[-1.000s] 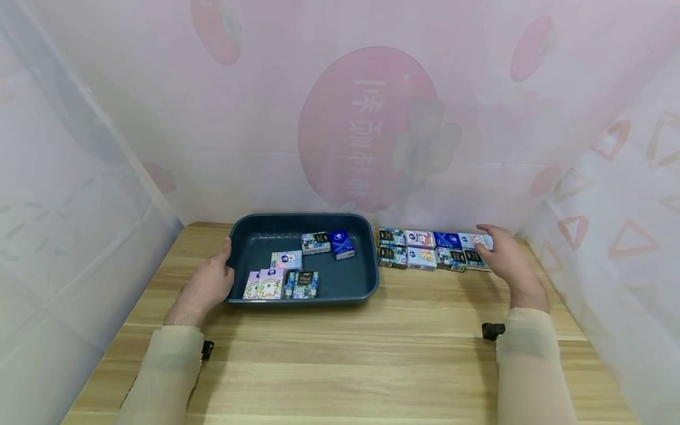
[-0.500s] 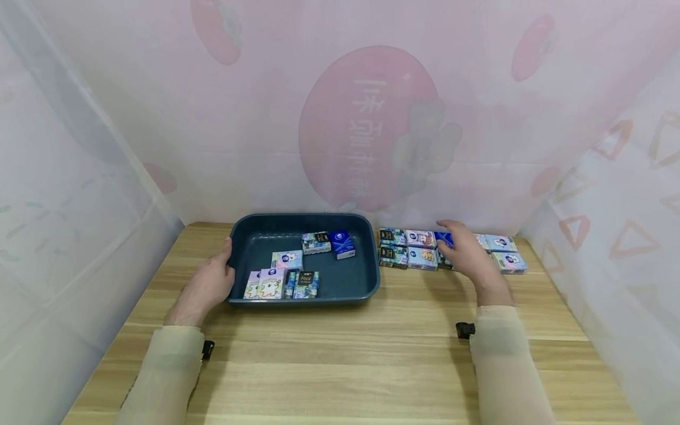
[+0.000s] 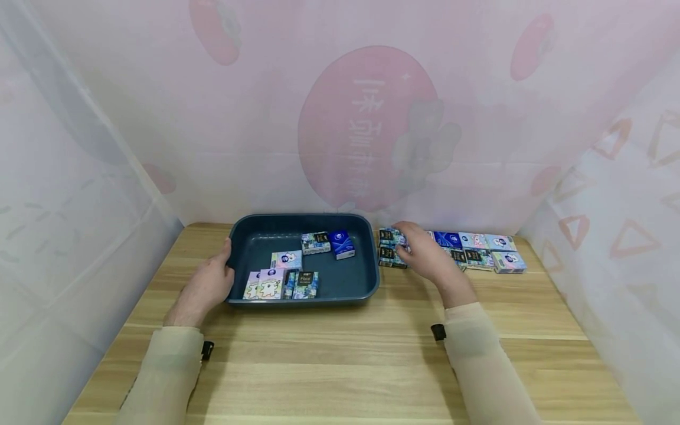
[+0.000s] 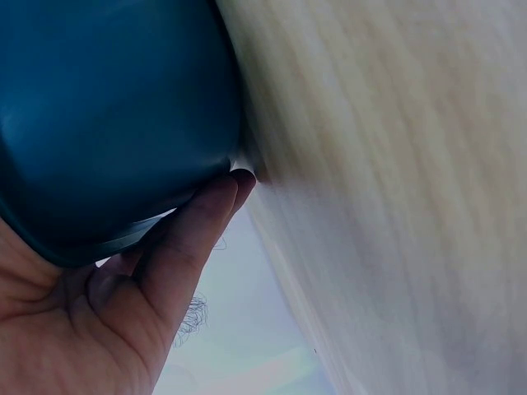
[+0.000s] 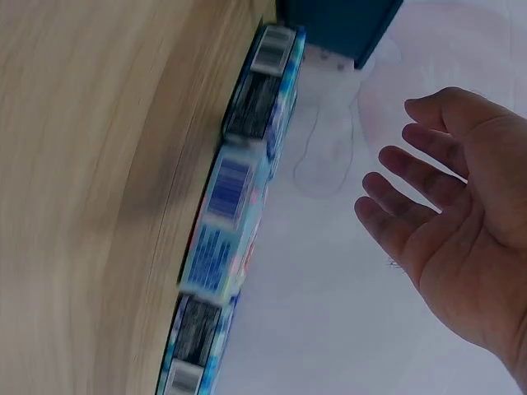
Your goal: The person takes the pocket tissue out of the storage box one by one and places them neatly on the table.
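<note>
On the left a dark teal tray [image 3: 324,301] stands on the table, with several pocket tissue packs [image 3: 272,283] lying inside. My left hand [image 3: 206,284] holds the tray's left end; in the left wrist view its fingers [image 4: 185,251] lie against the outer wall below the rim, and the thumb is not clearly seen there. Two rows of tissue packs [image 3: 480,258] stand right of the tray. Over the left part of these rows is my right hand [image 3: 427,257], fingers loosely spread with nothing in them; it hides some packs. The right wrist view shows it apart from the row's packs [image 5: 218,214].
Wooden table [image 3: 319,366] in front of the tray and rows. A pale printed cloth [image 3: 255,147] hangs behind the table, and similar cloths flank it on both sides. The tray's right wall stands close to the leftmost packs in the rows.
My right hand has moved left along the rows, from their right end to near the tray, uncovering the packs on the right. The left hand and the tray stay in place.
</note>
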Demonstrator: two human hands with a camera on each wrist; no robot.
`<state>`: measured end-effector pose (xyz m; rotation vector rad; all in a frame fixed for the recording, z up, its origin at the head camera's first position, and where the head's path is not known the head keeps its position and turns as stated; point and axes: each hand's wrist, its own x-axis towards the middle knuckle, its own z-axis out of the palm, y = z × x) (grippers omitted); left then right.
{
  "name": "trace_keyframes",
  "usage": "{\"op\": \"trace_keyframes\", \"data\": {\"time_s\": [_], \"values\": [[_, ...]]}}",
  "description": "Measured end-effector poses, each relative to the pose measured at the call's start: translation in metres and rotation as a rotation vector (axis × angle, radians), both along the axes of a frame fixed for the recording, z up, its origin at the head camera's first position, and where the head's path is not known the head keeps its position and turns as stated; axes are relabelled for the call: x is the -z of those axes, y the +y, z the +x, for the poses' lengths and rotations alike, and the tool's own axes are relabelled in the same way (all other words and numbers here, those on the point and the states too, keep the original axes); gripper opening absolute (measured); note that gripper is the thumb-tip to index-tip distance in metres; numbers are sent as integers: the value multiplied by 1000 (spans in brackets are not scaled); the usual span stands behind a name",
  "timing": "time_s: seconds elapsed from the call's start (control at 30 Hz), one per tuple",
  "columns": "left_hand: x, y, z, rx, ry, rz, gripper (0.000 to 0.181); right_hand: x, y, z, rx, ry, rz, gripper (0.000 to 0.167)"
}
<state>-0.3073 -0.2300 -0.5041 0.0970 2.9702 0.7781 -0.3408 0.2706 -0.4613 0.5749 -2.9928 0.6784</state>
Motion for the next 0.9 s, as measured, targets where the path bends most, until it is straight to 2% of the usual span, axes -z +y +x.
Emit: {"op": "trace_keyframes", "data": {"time_s": [0.47, 0.67, 0.9], "values": [[0, 2, -1, -32, -30, -8, 77, -6, -71, 8, -124, 33, 116, 57], [-1, 2, 0, -32, -38, -11, 77, 0, -97, 10, -197, 37, 142, 56], [0, 2, -1, -31, -26, -13, 77, 7, -122, 12, -246, 19, 180, 57]]}}
